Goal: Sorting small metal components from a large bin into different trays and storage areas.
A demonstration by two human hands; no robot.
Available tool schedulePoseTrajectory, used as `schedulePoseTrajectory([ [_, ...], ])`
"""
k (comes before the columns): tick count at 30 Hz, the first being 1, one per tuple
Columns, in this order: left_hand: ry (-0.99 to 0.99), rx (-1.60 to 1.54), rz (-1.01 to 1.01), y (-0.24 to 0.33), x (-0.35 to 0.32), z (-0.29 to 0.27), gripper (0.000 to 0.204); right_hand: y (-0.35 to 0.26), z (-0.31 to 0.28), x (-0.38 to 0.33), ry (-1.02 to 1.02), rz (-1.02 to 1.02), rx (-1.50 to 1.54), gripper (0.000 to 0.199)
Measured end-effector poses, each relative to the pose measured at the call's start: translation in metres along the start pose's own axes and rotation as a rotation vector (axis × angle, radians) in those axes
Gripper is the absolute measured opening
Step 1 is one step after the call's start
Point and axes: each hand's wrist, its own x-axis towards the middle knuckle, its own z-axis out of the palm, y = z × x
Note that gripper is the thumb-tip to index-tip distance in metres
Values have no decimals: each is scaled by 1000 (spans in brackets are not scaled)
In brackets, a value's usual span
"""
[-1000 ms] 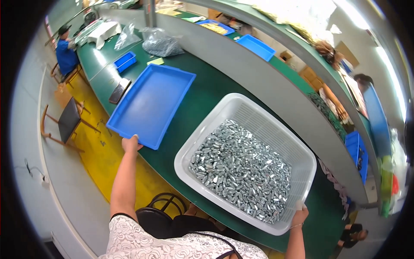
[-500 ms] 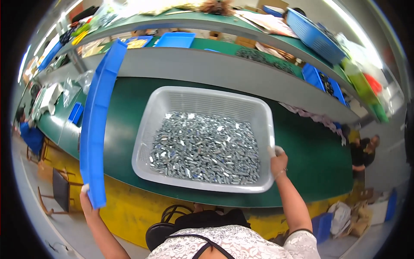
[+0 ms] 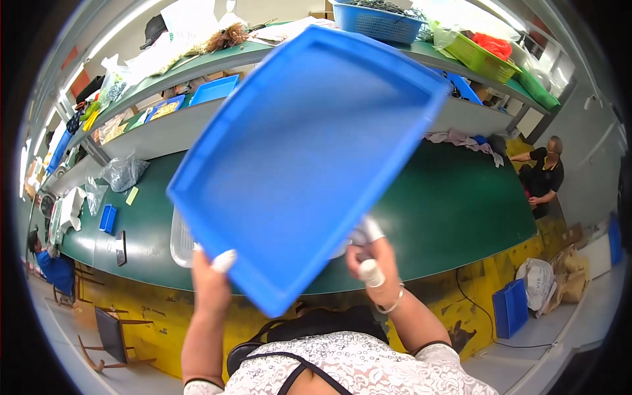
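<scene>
I have the blue tray [image 3: 309, 158] lifted off the green tabletop [image 3: 461, 197] and tilted up in front of me, filling the view from 7 to 1 o'clock. My left hand [image 3: 210, 276] is closed on its near edge at 7 o'clock; my right hand [image 3: 372, 263], fingertips taped, holds the rim at 5 o'clock. The pale basket [image 3: 181, 237] peeks out beneath the tray. The lift is done; I judge the tray is not yet set down anywhere.
</scene>
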Motion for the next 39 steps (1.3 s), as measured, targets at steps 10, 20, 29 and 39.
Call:
schedulePoseTrajectory([
  [10,-676,348,-115,-37,-21,111,38,-15,-182,-88,857,-4,-25,35],
  [20,116,1119,366,-105,47,-65,35,51,-322,-143,845,441,-387,37],
  [29,131,1326,505,-115,33,-83,20,54,-358,-91,702,888,-775,33],
  [39,163,1314,635,-120,32,-85,15,59,-364,-39,605,960,-1681,45],
])
